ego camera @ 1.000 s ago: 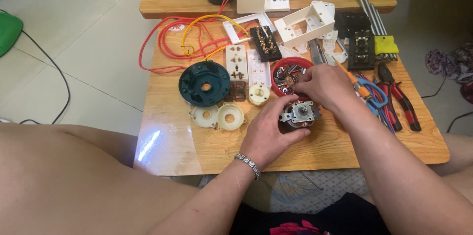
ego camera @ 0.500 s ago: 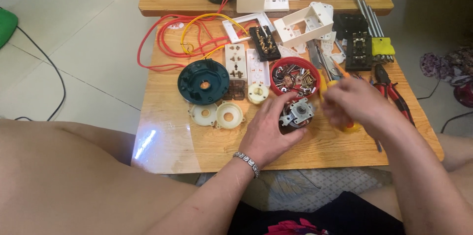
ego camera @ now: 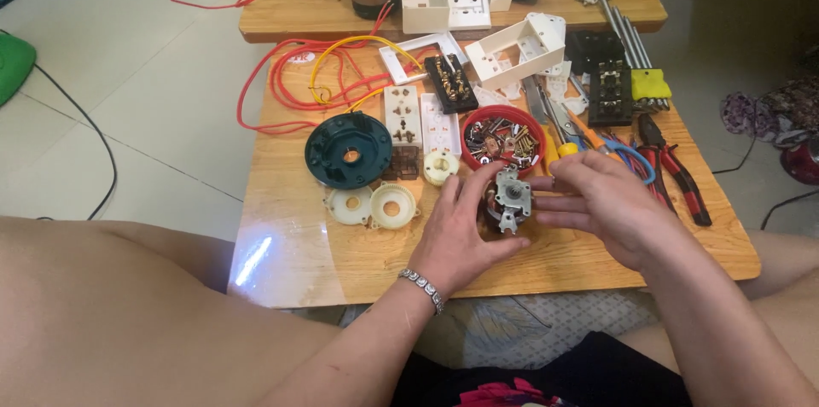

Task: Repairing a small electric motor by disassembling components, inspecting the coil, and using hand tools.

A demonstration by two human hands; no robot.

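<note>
Fingers of the left hand (ego camera: 456, 232) are curled around a small metal motor (ego camera: 509, 202), gripping it from the left and below, with the thumb raised along its near side. The right hand (ego camera: 601, 202) is held just beside the motor on the right, its fingers loosely spread with their tips near the motor's casing; whether they press on it cannot be told. The motor is kept just above the near middle of a low wooden table (ego camera: 299, 253). Directly behind it, a red bowl (ego camera: 503, 138) filled with screws is seen. To the left, a dark green round housing (ego camera: 348, 149) and two cream plastic discs (ego camera: 374, 205) are laid out. Red-handled pliers (ego camera: 674, 168) are placed to the right, and red and yellow wires (ego camera: 299, 74) are coiled farther back.
</note>
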